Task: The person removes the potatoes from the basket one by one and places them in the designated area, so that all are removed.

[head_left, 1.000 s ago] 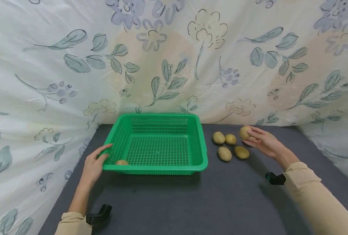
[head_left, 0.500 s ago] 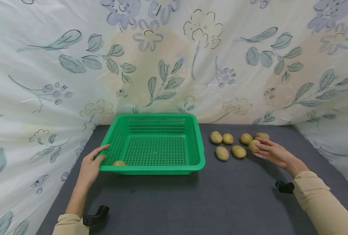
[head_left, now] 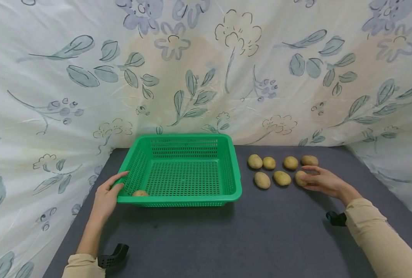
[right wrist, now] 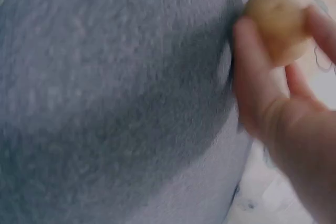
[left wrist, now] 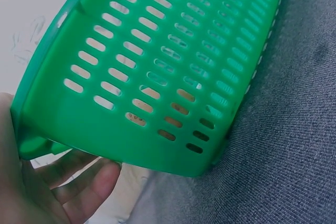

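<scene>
At the left, my left hand (head_left: pixel 107 196) grips the left rim of a green plastic basket (head_left: pixel 179 199), its fingers reaching beneath the rim in the left wrist view. One potato (head_left: pixel 140 193) lies in the basket's near left corner, partly hidden by the front rim. To the right, my right hand (head_left: pixel 322 182) holds a potato (head_left: pixel 300 178) low over the cloth, thumb and fingers around its sides; the right wrist view shows this potato (right wrist: pixel 278 27) up close. Just left of that hand lies another potato (head_left: pixel 282 178), and behind it sits a brownish potato (head_left: pixel 309 161).
More potatoes lie in two loose rows between basket and right hand, including a potato (head_left: pixel 255 161) at the back and a potato (head_left: pixel 262 180) in front. A dark grey cloth (head_left: pixel 206 239) covers the table. A floral curtain (head_left: pixel 199 58) hangs along the back and sides.
My right hand has carried its potato rightward and down toward the cloth, at the right end of the front row, uncovering two potatoes behind. My left hand stays on the basket rim.
</scene>
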### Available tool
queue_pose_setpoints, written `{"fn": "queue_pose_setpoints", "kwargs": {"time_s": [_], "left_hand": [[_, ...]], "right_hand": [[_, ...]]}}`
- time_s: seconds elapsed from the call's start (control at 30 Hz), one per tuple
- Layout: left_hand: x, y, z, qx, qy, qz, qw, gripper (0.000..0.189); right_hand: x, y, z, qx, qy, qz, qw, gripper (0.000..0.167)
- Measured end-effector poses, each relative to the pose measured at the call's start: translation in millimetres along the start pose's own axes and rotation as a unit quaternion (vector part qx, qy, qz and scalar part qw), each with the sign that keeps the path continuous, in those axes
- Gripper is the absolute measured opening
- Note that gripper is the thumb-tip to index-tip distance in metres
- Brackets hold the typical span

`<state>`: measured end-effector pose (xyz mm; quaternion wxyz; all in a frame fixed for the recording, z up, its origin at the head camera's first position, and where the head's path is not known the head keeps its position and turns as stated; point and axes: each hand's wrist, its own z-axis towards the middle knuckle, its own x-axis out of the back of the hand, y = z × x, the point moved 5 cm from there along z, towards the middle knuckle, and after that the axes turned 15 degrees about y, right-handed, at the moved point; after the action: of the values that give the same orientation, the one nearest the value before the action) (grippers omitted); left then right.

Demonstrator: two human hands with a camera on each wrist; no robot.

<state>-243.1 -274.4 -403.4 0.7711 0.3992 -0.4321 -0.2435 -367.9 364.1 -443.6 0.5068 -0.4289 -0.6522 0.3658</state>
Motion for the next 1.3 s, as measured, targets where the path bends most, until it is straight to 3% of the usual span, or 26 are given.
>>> {"fn": "queue_pose_setpoints", "kwargs": {"time_s": [0.13,0.63,1.1,1.3], "left_hand": [[-1.8,0.3,0.5,0.000,0.003,-0.005,1.0000,0.042],[0.4,-2.6,-0.2,0.008,0.011,-0.001,0.9999,0.042],[-0.4,0.5,1.0,0.009,0.007,-0.003,0.9999,0.042],[-0.2,1.3,-0.4,0.004,0.013,0.002,0.9999,0.041]], "right_hand": [[-1,-2,-0.4,0.000,0.016,-0.031,0.9994,0.084],[-14,-8,0.7,0.018,0.058,-0.057,0.9965,0.085],[-15,-2,1.7,0.018,0.073,-0.024,0.9968,0.086],[-15,-1,-0.4,0.010,0.074,0.018,0.9970,0.086]]}}
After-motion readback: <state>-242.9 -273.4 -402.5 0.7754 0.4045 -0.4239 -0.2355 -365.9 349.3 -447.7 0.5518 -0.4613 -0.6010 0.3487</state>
